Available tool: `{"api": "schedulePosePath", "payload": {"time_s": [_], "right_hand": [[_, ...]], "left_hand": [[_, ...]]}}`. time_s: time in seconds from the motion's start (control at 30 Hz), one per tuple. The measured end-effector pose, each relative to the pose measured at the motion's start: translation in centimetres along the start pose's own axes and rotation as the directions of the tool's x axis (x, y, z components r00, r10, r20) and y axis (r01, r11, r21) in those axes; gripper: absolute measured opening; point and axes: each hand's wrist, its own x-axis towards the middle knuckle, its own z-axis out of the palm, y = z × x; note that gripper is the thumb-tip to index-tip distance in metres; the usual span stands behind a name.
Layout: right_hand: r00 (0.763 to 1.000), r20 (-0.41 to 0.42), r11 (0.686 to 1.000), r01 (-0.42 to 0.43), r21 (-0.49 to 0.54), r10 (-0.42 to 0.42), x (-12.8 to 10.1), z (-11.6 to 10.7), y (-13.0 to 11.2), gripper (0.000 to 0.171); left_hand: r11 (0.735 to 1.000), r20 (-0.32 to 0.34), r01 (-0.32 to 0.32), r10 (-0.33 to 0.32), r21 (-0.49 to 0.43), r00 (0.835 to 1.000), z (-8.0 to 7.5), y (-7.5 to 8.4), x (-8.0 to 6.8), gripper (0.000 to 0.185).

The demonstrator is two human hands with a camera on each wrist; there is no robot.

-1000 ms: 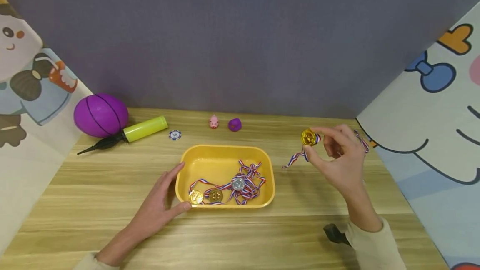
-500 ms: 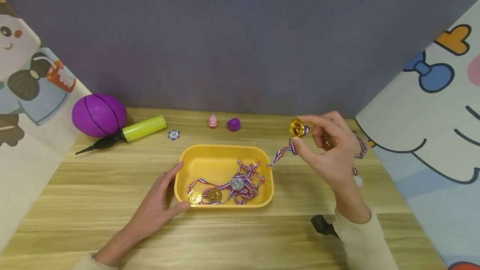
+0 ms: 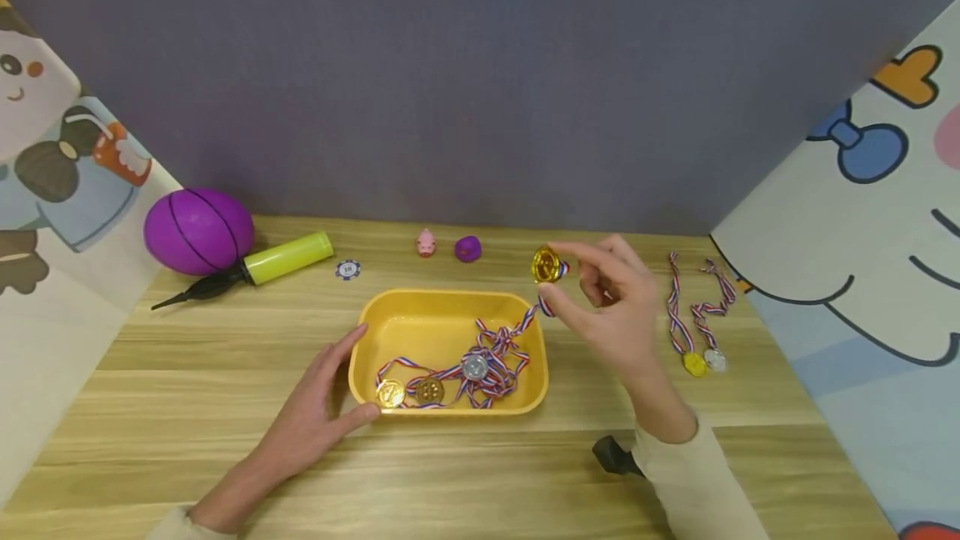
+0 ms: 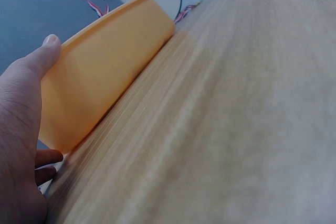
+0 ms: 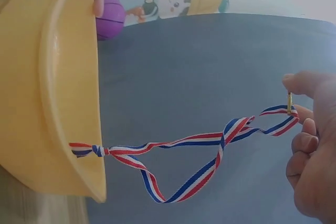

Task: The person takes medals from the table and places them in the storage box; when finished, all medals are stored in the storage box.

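My right hand (image 3: 558, 282) pinches a gold medal (image 3: 547, 265) between thumb and forefinger, just above the right back corner of the yellow tray (image 3: 442, 298). Its red, white and blue ribbon (image 5: 210, 150) hangs down and its end touches the tray rim (image 5: 58, 77). In the right wrist view the medal (image 5: 289, 103) shows edge-on. A gold (image 3: 392, 394), a bronze (image 3: 431, 391) and a silver medal (image 3: 475, 367) lie in the tray among tangled ribbons. My left hand (image 3: 341, 373) rests against the tray's left front corner, its thumb (image 4: 44, 51) flat on the wall.
Two more medals, gold (image 3: 694, 364) and silver (image 3: 716, 360), lie on the table to the right. At the back are a purple ball (image 3: 199, 231), a yellow-green pump (image 3: 281, 257), a blue chip (image 3: 347, 270), a pink pig (image 3: 426, 243) and a purple toy (image 3: 468, 249). Cartoon panels close both sides.
My right hand has carried the gold medal leftward to the tray, and the ribbon's end now reaches the rim. The two medals behind it have come into view. The left hand stayed put.
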Motion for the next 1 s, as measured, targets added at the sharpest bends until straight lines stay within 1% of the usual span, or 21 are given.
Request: {"api": "schedulePosePath", "payload": {"time_s": [0.2,0.33,0.4,0.47,0.5,0.6,0.73,0.87,1.0], "right_hand": [[1.0,0.002,1.0,0.015,0.023,-0.015,-0.1,1.7,0.3,0.054],[0.998,0.056,1.0,0.004,0.019,-0.005,-0.4,2.2,0.9,0.058],[0.995,0.099,1.0,-0.012,0.015,0.01,-0.8,2.4,1.4,0.049],[0.989,0.146,0.999,-0.033,-0.014,0.035,-1.4,2.5,1.8,0.038],[0.984,0.168,0.998,-0.045,-0.034,0.05,-1.8,2.5,1.9,0.035],[0.965,0.24,0.992,-0.085,-0.091,0.105,-2.7,2.7,2.3,0.041],[0.927,0.335,0.979,-0.116,-0.168,0.168,-3.7,2.8,2.5,0.039],[0.895,0.406,0.968,-0.093,-0.231,0.183,-4.4,2.6,2.5,0.038],[0.872,0.448,0.957,-0.073,-0.279,0.197,-4.9,2.2,2.6,0.039]], "left_hand": [[1.0,0.001,-0.002,0.002,0.008,1.0,0.0,0.0,0.1,0.109],[1.0,0.003,-0.001,0.001,0.009,1.0,0.0,0.1,0.1,0.109],[1.0,0.004,-0.002,0.002,0.008,1.0,0.0,0.1,0.1,0.109],[1.0,0.004,-0.005,0.005,0.007,1.0,0.0,0.1,0.1,0.109],[1.0,0.003,-0.007,0.007,0.006,1.0,0.0,0.1,0.1,0.109],[1.0,0.001,-0.009,0.009,0.006,1.0,-0.1,0.1,0.1,0.109],[1.0,0.0,-0.01,0.01,0.009,1.0,-0.1,0.1,0.0,0.109],[1.0,0.002,-0.006,0.006,0.007,1.0,-0.1,0.0,0.1,0.109],[1.0,0.005,-0.006,0.006,-0.003,1.0,-0.1,0.0,0.1,0.109]]}}
